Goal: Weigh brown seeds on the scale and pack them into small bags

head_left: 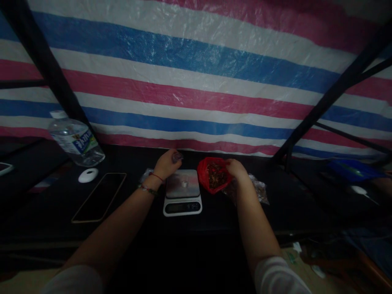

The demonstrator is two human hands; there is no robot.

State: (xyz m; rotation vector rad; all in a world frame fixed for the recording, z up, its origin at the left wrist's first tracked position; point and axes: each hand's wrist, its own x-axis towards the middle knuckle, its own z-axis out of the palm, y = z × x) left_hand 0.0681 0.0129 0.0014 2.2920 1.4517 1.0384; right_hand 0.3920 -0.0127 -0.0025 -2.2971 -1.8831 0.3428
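A white kitchen scale (183,206) lies on the dark table, with a small pale round object (185,184) on its metal plate. My left hand (167,164) is closed on a small clear plastic bag (177,157) behind the scale's left edge. To the right of the scale, a red plastic bag (214,174) stands open with brown dried pieces inside. My right hand (236,168) grips the right rim of this red bag. Clear bags with brown contents (260,190) lie beside and partly under my right forearm. Another clear bag (146,175) shows by my left wrist.
At the left are a large water bottle (76,141), a white oval object (88,175) and a phone (100,197). A striped sheet (196,98) hangs behind the table (190,228) between dark metal bars. A blue item (349,170) lies far right.
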